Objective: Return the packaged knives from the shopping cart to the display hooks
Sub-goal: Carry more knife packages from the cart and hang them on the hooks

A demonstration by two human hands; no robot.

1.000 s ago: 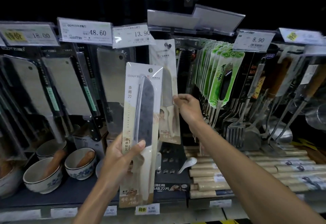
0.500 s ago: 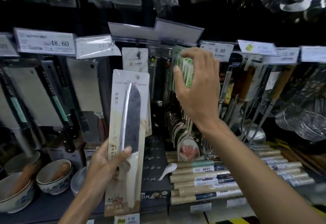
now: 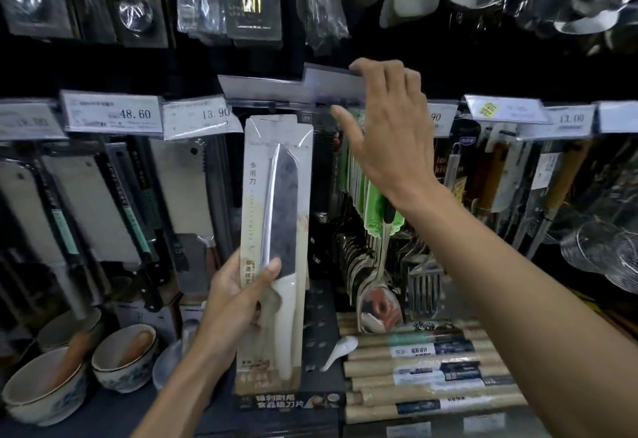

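Observation:
My left hand [image 3: 238, 303] grips a packaged knife [image 3: 276, 230] by its lower half and holds it upright in front of the display. The pack is a long white card with a dark blade and a white handle. Its top edge sits just under the hook rail, below the raised clear price flaps [image 3: 293, 90]. My right hand [image 3: 386, 133] is up at that rail with fingers spread, fingertips touching the right flap's edge, holding nothing. The hook itself is hidden behind the flaps and the pack.
Packaged cleavers [image 3: 179, 189] hang to the left under price tags [image 3: 110, 111]. Green-carded utensils [image 3: 366, 189] and spoons [image 3: 376, 285] hang right of the knife. Bowls [image 3: 124, 361] and rolling pins [image 3: 431, 368] lie on the shelf below. More packs hang above.
My right hand rose from the green packs to the price flap at the rail. The left hand lifted the knife pack until its top reached the rail.

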